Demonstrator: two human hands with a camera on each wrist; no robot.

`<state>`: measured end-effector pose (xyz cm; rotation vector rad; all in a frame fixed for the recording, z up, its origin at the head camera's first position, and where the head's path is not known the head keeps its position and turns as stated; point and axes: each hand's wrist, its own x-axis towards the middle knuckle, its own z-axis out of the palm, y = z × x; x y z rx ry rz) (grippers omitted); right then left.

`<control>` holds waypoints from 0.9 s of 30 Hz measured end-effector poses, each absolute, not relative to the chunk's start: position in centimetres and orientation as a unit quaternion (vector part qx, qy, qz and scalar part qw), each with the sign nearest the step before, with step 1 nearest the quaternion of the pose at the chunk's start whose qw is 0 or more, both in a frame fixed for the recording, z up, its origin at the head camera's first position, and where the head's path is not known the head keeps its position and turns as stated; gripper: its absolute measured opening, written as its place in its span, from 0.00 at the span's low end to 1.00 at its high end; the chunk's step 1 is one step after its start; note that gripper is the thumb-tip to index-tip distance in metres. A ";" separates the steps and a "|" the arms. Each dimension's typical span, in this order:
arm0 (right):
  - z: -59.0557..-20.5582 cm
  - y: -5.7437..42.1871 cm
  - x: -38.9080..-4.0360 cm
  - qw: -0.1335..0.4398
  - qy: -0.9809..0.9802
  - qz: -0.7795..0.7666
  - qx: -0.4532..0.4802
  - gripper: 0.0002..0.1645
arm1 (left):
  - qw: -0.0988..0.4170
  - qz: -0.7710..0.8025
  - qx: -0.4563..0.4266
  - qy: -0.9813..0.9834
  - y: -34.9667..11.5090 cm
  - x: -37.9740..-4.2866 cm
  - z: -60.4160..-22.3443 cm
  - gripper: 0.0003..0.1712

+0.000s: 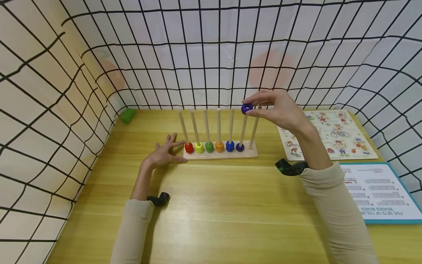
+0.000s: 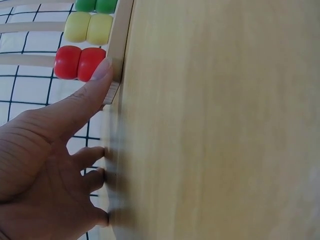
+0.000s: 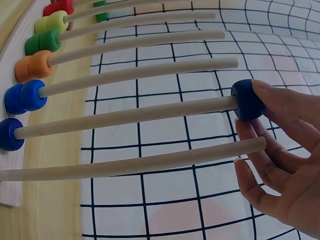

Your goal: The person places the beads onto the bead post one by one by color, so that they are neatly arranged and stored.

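My right hand (image 1: 280,110) pinches a dark blue-purple bead (image 3: 248,100) between thumb and fingers. The bead is at the top end of the second peg (image 3: 130,117) from the right, and the peg's tip meets it. At the foot of that peg sits one matching bead (image 1: 240,147). The wooden peg board (image 1: 221,156) also carries pairs of red beads (image 2: 80,63), yellow, green, orange and blue beads (image 1: 230,146); its rightmost peg (image 1: 254,132) is bare. My left hand (image 1: 163,153) rests with spread fingers at the board's left end, thumb touching the edge near the red beads.
A picture puzzle board (image 1: 336,135) lies at the back right, with a blue-framed printed sheet (image 1: 379,190) in front of it. A green block (image 1: 127,116) stands at the back left corner. Black netting (image 1: 211,69) surrounds the table (image 1: 211,205) on several sides.
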<state>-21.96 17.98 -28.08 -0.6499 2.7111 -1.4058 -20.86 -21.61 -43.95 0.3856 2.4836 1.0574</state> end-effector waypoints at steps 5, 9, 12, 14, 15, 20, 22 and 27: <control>-28.1 18.0 -21.9 0.003 0.867 -0.453 -0.209 0.16 | 0.205 0.384 0.137 0.890 -21.8 -20.9 -44.1 0.46; -28.1 18.3 -21.8 -0.009 0.866 -0.458 -0.202 0.16 | 0.204 0.383 0.136 0.890 -21.9 -20.9 -44.1 0.46; -28.1 18.7 -21.5 -0.018 0.867 -0.462 -0.186 0.17 | 0.204 0.382 0.135 0.891 -22.0 -21.0 -44.1 0.47; -28.2 19.2 -21.2 -0.023 0.869 -0.462 -0.175 0.19 | 0.205 0.382 0.135 0.891 -22.0 -21.0 -44.1 0.47; -28.2 19.4 -21.0 -0.025 0.871 -0.461 -0.168 0.20 | 0.205 0.382 0.135 0.891 -22.0 -21.0 -44.1 0.47; -28.6 20.5 -20.0 -0.018 0.880 -0.456 -0.129 0.28 | 0.205 0.378 0.137 0.892 -22.1 -20.9 -44.1 0.47; -29.0 21.0 -19.5 -0.004 0.880 -0.459 -0.118 0.30 | 0.203 0.373 0.139 0.895 -22.2 -20.7 -44.0 0.47; -30.5 22.2 -18.5 0.033 0.880 -0.459 -0.114 0.34 | 0.186 0.359 0.144 0.903 -22.5 -19.6 -43.7 0.44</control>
